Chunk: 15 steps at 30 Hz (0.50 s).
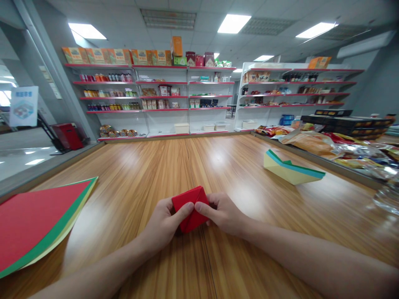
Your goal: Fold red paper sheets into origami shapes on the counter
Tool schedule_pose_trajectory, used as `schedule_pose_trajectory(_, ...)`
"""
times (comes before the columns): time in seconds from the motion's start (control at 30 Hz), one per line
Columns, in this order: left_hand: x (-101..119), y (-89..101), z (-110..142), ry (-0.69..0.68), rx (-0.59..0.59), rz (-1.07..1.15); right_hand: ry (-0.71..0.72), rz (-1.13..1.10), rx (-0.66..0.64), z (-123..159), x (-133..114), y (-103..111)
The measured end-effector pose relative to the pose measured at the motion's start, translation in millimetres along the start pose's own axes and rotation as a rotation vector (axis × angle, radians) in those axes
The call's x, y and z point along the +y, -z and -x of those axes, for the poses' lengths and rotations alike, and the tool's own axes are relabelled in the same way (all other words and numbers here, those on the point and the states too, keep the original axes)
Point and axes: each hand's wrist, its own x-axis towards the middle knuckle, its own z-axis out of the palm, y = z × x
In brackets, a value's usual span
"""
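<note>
Just above the wooden table (156, 174), both my hands hold a small folded piece of red paper (190, 199). It is roughly square, with a crease or seam running diagonally across its front. My left hand (166, 222) grips its left side, thumb pressed flat on the front near the middle. On the right side, my right hand (222, 214) pinches it the same way, and the two thumb tips nearly meet at the seam. The other fingers are mostly hidden behind the paper.
A stack of red, green and yellow paper sheets (37, 220) lies at the left. To the right stands a folded paper boat (289, 168) in yellow, blue and green. Packaged snacks (311, 143) crowd the right edge. Stocked shelves (162, 83) line the back.
</note>
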Motion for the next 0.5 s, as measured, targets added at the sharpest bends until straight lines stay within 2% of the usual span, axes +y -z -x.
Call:
schedule_pose_trajectory(0.1, 3, -0.9, 3, 0.017, -0.073, -0.029, -0.015, -0.13, 0.058, -2, -2, 0)
schedule_pose_trajectory(0.23, 7, -2.3, 4, 0.025, -0.099, -0.115, -0.035, -0.022, 0.15, -3, -3, 0)
schedule_pose_trajectory(0.3, 7, -2.7, 3, 0.026, -0.08, -0.114, -0.045, -0.013, 0.209, -4, -1, 1)
schedule_pose_trajectory(0.4, 6, -3.1, 0, 0.033, -0.024, -0.073, -0.087, -0.147, 0.321, -8, 5, 3)
schedule_pose_trajectory(0.5, 5, -2.8, -3, -0.001, 0.094, -0.016, -0.092, -0.296, 0.336, -11, 9, 6)
